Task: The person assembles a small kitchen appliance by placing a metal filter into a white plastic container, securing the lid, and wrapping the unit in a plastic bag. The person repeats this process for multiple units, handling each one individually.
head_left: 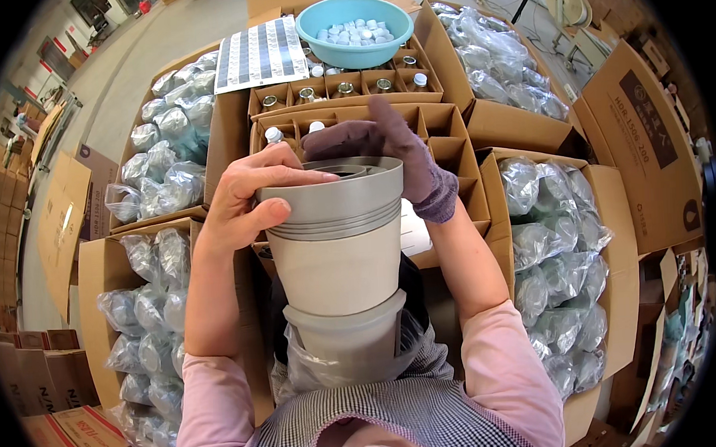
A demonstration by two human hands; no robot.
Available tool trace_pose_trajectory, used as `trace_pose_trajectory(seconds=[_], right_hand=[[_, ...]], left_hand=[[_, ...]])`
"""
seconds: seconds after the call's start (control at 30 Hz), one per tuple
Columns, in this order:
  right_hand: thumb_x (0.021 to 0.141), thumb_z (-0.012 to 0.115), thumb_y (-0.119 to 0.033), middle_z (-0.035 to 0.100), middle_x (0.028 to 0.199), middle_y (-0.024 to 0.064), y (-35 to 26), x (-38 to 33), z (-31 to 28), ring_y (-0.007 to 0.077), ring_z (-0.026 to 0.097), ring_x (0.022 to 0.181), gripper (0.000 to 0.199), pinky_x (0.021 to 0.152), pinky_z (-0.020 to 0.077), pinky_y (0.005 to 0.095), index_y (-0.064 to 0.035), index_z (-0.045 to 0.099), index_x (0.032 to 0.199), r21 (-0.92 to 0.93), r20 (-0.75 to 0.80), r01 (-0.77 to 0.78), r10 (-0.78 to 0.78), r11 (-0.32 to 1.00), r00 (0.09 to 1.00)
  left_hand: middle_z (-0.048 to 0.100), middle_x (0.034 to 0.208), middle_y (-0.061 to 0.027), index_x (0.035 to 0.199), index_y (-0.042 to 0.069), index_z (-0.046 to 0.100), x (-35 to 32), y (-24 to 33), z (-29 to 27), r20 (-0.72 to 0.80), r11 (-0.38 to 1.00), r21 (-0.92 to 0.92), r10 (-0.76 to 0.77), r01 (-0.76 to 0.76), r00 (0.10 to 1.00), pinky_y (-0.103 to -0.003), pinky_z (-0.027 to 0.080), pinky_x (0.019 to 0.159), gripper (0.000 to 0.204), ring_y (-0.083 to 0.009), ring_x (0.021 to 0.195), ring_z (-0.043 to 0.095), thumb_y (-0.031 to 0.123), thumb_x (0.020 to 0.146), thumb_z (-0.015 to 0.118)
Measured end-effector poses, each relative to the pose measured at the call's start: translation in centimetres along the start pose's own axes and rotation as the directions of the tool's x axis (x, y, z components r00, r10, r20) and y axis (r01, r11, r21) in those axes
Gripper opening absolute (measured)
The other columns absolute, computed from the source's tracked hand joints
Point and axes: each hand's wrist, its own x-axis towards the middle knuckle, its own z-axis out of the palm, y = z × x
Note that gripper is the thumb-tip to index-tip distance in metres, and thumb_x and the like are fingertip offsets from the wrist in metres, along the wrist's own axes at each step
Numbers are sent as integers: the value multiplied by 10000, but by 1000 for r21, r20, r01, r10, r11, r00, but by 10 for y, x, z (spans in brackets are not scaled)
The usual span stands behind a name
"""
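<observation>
In front of my chest stands a tapered plastic container, beige below with a wide, ribbed grey rim and a recessed ring in its top. My bare left hand grips the rim's left side, thumb on the outer wall and fingers reaching over the top. Behind the rim, my right hand wears a dark purple glove, its thumb raised and fingers stretched leftward; whether it touches the rim cannot be made out. Under the container is a grey, bucket-like piece with clear plastic film around it.
Ahead are divided cartons with glass bottles. On top rest a blue basin of pale caps and a printed sheet. Open boxes of film-wrapped bottles flank me on both sides. Boxes are stacked at far left.
</observation>
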Motion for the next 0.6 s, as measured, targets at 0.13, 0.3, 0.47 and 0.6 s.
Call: trace_pose_trajectory(seconds=[0.13, 0.3, 0.47, 0.6], right_hand=[[939, 515, -343, 692, 1077, 170, 2, 5, -11, 261, 670, 1008, 441, 913, 503, 340, 45, 668, 1081, -521, 244, 371, -282, 769, 928], [863, 585, -226, 698, 1080, 169, 9, 8, -12, 318, 692, 937, 293, 821, 526, 352, -4, 682, 1028, -619, 417, 580, -405, 530, 814], [946, 507, -358, 694, 1072, 152, 29, 1, -22, 266, 677, 947, 458, 866, 514, 332, 50, 656, 1091, -537, 192, 333, -272, 775, 943], [1045, 238, -460, 623, 1223, 167, 7, -36, 19, 213, 574, 1153, 676, 1053, 400, 307, 92, 572, 1246, -161, -3, 120, -122, 980, 993]], left_hand=[[499, 741, -40, 1095, -2, 718, 1, 13, 1, 66, 998, 17, -53, 52, 996, -287, 350, 651, 432, -168, 716, 455, 358, 876, 625], [468, 683, -43, 1059, 80, 742, 13, 42, 13, 124, 927, 373, -9, -38, 992, -314, 375, 660, 311, -210, 674, 465, 208, 776, 721], [491, 666, -62, 952, 88, 749, 29, 68, 39, 147, 775, 630, -65, -43, 987, -348, 433, 663, 253, -252, 641, 516, 281, 790, 734], [527, 733, -73, 1001, 78, 753, 22, 57, 19, 198, 879, 461, -239, 125, 951, -342, 431, 780, 327, -240, 754, 551, 350, 830, 695]])
